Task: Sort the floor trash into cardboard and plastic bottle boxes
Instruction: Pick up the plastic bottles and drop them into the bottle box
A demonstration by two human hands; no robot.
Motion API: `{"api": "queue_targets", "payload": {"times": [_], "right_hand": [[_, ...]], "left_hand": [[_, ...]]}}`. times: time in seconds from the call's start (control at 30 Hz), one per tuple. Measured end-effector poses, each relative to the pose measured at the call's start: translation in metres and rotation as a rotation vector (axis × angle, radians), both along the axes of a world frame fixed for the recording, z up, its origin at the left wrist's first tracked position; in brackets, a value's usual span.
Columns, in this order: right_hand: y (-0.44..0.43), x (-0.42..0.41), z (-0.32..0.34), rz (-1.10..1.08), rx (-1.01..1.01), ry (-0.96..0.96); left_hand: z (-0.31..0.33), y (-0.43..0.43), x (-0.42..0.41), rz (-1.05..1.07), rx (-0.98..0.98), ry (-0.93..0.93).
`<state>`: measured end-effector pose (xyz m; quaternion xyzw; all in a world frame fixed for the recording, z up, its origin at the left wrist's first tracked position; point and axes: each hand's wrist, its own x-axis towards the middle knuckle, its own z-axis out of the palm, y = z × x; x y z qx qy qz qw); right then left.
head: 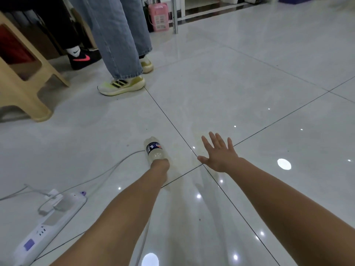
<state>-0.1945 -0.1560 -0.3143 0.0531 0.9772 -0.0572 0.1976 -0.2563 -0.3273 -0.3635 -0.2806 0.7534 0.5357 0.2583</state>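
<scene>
Gripping the plastic bottle (154, 150) by its near end, the left hand (160, 164) points it toward 12 o'clock, low at the floor (249, 83). The right hand (220, 155), at 3 o'clock, is spread and empty. Best to lift it clear of the white cable (107, 169) at 9 o'clock; no box shows.

Power strip (44, 225), stool (25, 87) on tiled floor (249, 77)

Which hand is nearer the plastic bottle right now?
Left. The left hand grips the bottle at its near end; the right hand is spread open, apart, to its right.
</scene>
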Motion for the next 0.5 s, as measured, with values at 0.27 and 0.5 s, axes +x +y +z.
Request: {"api": "queue_targets", "payload": {"times": [0.27, 0.5], "right_hand": [[0.099, 0.051, 0.054, -0.206, -0.063, 0.064], [0.267, 0.169, 0.148, -0.51, -0.028, 0.175]], "left_hand": [[0.074, 0.096, 0.029, -0.246, -0.053, 0.023], [0.159, 0.283, 0.122, -0.655, -0.033, 0.147]]}}
